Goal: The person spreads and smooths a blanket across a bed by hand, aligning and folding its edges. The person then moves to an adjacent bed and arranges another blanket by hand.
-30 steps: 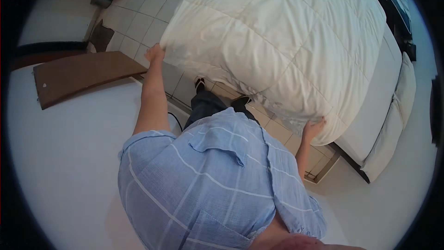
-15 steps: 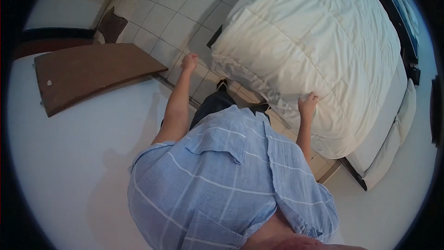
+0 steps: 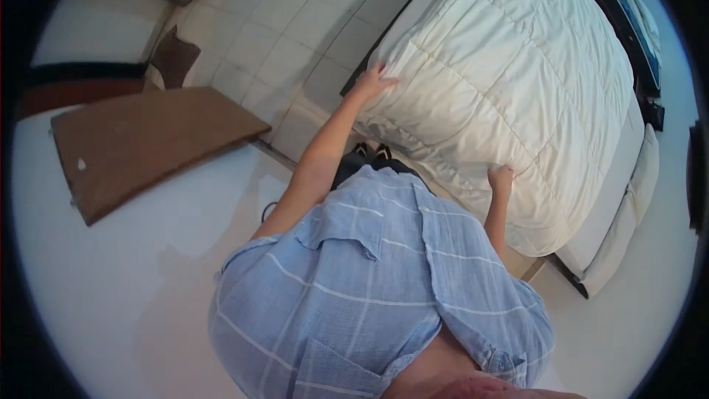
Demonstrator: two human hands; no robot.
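Note:
A thick white quilted comforter (image 3: 509, 81) covers much of the bed, its near edge hanging down in front of me. My left hand (image 3: 374, 83) is at the comforter's left near corner with its fingers apart; whether they touch the fabric is hard to tell. Farther right, my right hand (image 3: 501, 177) is closed on the comforter near its front edge, where the cloth creases around the fingers.
A brown door (image 3: 159, 144) juts out from the left wall. The bed's dark frame (image 3: 402, 22) borders the tiled floor (image 3: 295, 15). Pillows (image 3: 617, 240) lie at the right end, and a brown mat (image 3: 176, 58) is at the far left.
My left hand has swung right and up, from over the floor to the comforter's corner, and its fingers have spread. My right hand has closed more tightly and moved slightly right and toward me.

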